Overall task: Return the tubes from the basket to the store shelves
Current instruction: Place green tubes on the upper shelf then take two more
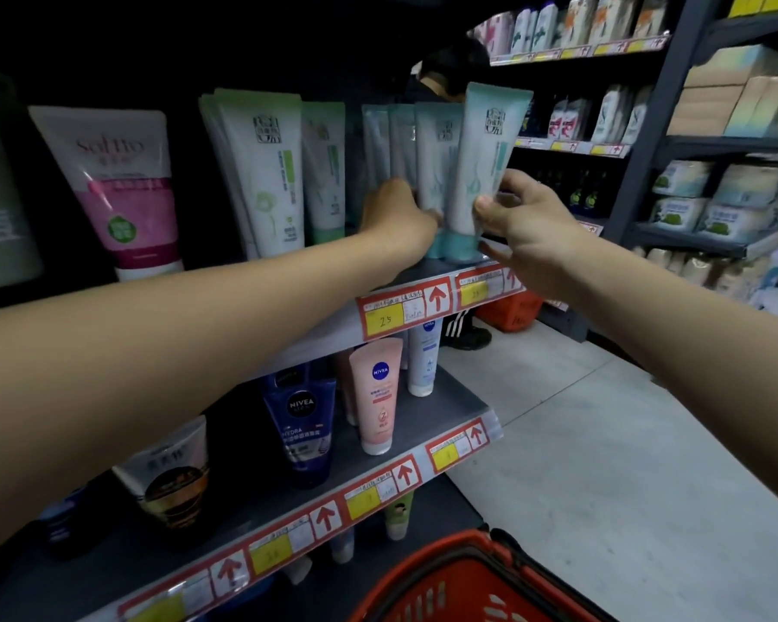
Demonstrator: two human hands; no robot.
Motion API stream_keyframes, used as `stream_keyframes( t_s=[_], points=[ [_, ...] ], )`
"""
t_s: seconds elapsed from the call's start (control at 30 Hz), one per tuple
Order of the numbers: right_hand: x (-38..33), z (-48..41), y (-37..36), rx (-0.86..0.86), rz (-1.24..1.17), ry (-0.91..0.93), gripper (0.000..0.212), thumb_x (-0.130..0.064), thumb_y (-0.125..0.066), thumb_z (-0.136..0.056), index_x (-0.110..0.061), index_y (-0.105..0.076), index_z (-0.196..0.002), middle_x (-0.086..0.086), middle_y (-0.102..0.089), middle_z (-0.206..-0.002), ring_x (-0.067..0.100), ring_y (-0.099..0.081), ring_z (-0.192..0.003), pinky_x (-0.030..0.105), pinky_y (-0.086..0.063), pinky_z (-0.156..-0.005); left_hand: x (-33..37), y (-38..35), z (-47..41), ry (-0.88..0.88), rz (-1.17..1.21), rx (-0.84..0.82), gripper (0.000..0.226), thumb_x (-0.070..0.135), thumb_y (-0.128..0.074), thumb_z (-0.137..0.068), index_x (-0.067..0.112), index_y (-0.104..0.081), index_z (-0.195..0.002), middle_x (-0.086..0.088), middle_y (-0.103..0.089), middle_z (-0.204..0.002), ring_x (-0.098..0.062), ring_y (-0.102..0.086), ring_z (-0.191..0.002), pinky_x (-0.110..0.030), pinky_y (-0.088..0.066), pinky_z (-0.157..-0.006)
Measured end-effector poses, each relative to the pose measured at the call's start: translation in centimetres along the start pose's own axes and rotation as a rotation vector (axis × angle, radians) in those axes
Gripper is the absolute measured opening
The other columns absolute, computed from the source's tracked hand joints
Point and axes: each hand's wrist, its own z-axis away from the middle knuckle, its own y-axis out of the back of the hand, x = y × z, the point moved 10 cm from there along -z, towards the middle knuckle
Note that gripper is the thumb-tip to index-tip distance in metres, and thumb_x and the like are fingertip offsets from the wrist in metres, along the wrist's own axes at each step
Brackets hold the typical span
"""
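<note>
A pale teal tube [481,163] stands cap-down at the right end of the upper shelf [423,273]. My right hand [526,226] pinches its lower part between thumb and fingers. My left hand [396,217] reaches in beside it and holds the neighbouring teal tube [436,163] near its base; its fingertips are hidden behind the tubes. More teal tubes [387,141] stand in a row behind. The red basket [472,581] hangs at the bottom of the view, and its contents are out of sight.
White and green tubes [266,172] and a pink Safflo tube [122,186] fill the upper shelf to the left. Nivea tubes [378,392] stand on the lower shelf. A person [450,78] stands behind the shelf end. Further shelves [715,145] line the right side of the tiled aisle.
</note>
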Motion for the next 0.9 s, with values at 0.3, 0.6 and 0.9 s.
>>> stream_keyframes(
  t_s=[0.3,0.6,0.9],
  points=[
    [0.3,-0.8,-0.6,-0.052,0.04,0.004,0.032,-0.005,-0.046,-0.099,-0.01,-0.053,-0.13,0.005,-0.06,-0.112,0.02,-0.061,-0.105,0.033,-0.055,-0.081,0.2,-0.1,-0.7,-0.009,-0.093,0.025,0.028,0.026,-0.06,-0.097,0.01,-0.058,-0.121,-0.005,-0.062,-0.12,-0.019,-0.058,-0.103,-0.025,-0.042,-0.078],
    [0.6,-1.5,-0.1,-0.059,0.249,0.069,0.028,-0.006,-0.049,-0.098,-0.018,-0.055,-0.123,0.013,-0.06,-0.122,0.026,-0.058,-0.116,0.048,-0.047,-0.102,-0.5,-0.4,-1.4,0.025,-0.136,0.06,0.026,0.019,-0.064,-0.095,0.008,-0.061,-0.119,-0.006,-0.064,-0.116,-0.021,-0.061,-0.108,-0.023,-0.042,-0.078],
    [0.6,-1.4,-0.2,-0.167,0.312,0.069,0.033,-0.01,-0.049,-0.099,-0.016,-0.053,-0.131,0.012,-0.06,-0.125,0.024,-0.059,-0.116,0.047,-0.043,-0.106,-0.4,0.0,-1.1,0.038,-0.178,0.075,0.022,0.018,-0.057,-0.099,0.008,-0.062,-0.118,-0.004,-0.061,-0.108,-0.016,-0.054,-0.092,-0.023,-0.04,-0.074]
  ],
)
